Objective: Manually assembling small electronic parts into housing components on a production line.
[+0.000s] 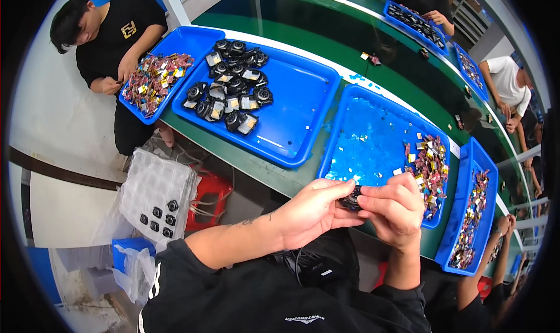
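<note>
A small black round part (pixel 350 200), which looks like a camera-shaped housing, is held between my two hands over the near edge of a blue tray (pixel 333 136). My left hand (pixel 318 210) cradles it from the left, thumb on top and fingers beneath. From the right, the fingers of my right hand (pixel 394 207) are curled in and pinch against its side. Fine detail of the part is hidden by my fingers. Inside that tray, small wired components with yellow and silver pieces (pixel 430 166) lie heaped along the right side.
A blue tray (pixel 309 111) to the left holds several black housings (pixel 233 88). Further left, a person (pixel 116 41) works at a tray of wired parts (pixel 154 82). A clear blister tray (pixel 154 181) with black parts sits below, by a red stool (pixel 210 196). A green conveyor (pixel 338 38) runs behind.
</note>
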`<state>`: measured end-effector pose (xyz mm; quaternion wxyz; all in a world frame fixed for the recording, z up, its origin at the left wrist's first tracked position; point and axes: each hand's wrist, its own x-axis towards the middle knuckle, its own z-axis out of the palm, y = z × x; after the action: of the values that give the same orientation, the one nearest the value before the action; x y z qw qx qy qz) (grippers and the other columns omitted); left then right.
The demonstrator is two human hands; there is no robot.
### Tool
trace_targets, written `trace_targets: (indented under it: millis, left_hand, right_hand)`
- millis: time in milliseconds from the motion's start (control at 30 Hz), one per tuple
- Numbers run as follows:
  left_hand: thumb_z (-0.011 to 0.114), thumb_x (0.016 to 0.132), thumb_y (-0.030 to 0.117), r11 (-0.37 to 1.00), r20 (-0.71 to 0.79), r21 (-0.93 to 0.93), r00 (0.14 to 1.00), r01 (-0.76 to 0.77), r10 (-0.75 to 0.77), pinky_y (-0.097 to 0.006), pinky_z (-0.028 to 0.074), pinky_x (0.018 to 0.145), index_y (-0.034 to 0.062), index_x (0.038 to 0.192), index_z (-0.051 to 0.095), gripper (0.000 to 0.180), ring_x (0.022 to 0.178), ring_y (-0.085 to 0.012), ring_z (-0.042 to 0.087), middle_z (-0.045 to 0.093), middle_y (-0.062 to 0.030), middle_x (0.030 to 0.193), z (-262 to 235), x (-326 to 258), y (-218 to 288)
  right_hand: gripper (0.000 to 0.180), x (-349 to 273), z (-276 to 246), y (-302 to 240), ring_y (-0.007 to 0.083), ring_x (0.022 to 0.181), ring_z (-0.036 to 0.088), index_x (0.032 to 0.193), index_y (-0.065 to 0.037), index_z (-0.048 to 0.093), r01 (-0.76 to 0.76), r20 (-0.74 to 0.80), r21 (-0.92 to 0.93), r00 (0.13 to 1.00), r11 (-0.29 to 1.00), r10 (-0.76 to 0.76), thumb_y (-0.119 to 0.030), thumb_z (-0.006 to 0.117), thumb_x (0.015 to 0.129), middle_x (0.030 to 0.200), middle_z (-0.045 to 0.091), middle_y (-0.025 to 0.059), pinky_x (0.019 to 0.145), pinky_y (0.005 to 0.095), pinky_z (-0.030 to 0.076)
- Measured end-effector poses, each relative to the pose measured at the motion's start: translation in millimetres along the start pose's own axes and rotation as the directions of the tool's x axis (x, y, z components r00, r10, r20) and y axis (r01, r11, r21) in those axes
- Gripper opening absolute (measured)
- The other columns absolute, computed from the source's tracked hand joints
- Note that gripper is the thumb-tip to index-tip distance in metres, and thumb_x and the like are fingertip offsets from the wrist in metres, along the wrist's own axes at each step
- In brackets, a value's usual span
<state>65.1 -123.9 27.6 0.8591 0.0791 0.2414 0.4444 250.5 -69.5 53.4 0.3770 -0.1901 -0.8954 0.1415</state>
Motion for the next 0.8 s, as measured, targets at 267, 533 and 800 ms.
trace_targets:
  millis: [267, 533, 800]
  left_hand:
    - [0.044, 0.104, 0.032, 0.278, 0.294, 0.810, 0.767, -0.517, 0.570, -0.035, 0.050, 0.094, -0.0040, 0.132, 0.048, 0.046, 0.117, -0.0262, 0.058, 0.056, -0.0158, 0.130, -5, 6, -11]
    - [0.075, 0.077, 0.005, -0.407, 0.720, 0.688, 0.492, -0.602, 0.490, -0.036, 0.057, 0.078, -0.0069, 0.105, 0.068, 0.031, 0.091, -0.0316, 0.071, 0.071, -0.0193, 0.098, -10, 7, 4]
    - [0.072, 0.083, 0.005, -0.091, 0.489, 0.838, 0.665, -0.539, 0.564, -0.030, 0.055, 0.071, -0.0062, 0.093, 0.071, 0.016, 0.080, -0.0239, 0.071, 0.072, -0.0174, 0.090, -6, 5, -6]
  right_hand:
    - [0.023, -22, 18, 5, 0.0233, 0.079, 0.067, 0.089, -0.002, 0.073, -0.168, -0.236, 0.258, 0.944, 0.951, 0.231, -0.004, 0.081, 0.068, 0.091, 0.070, 0.0136, 0.068, 0.0303, 0.053]
    - [0.017, -40, 26, 4, 0.0217, 0.074, 0.068, 0.089, 0.002, 0.073, -0.235, -0.272, 0.531, 0.862, 0.814, 0.427, -0.002, 0.078, 0.074, 0.086, 0.071, 0.0149, 0.066, 0.0292, 0.054]
    - [0.016, -43, 21, 1, 0.0190, 0.074, 0.067, 0.091, 0.000, 0.074, -0.331, -0.183, 0.585, 0.836, 0.741, 0.518, 0.001, 0.076, 0.075, 0.083, 0.071, 0.0115, 0.064, 0.0290, 0.052]
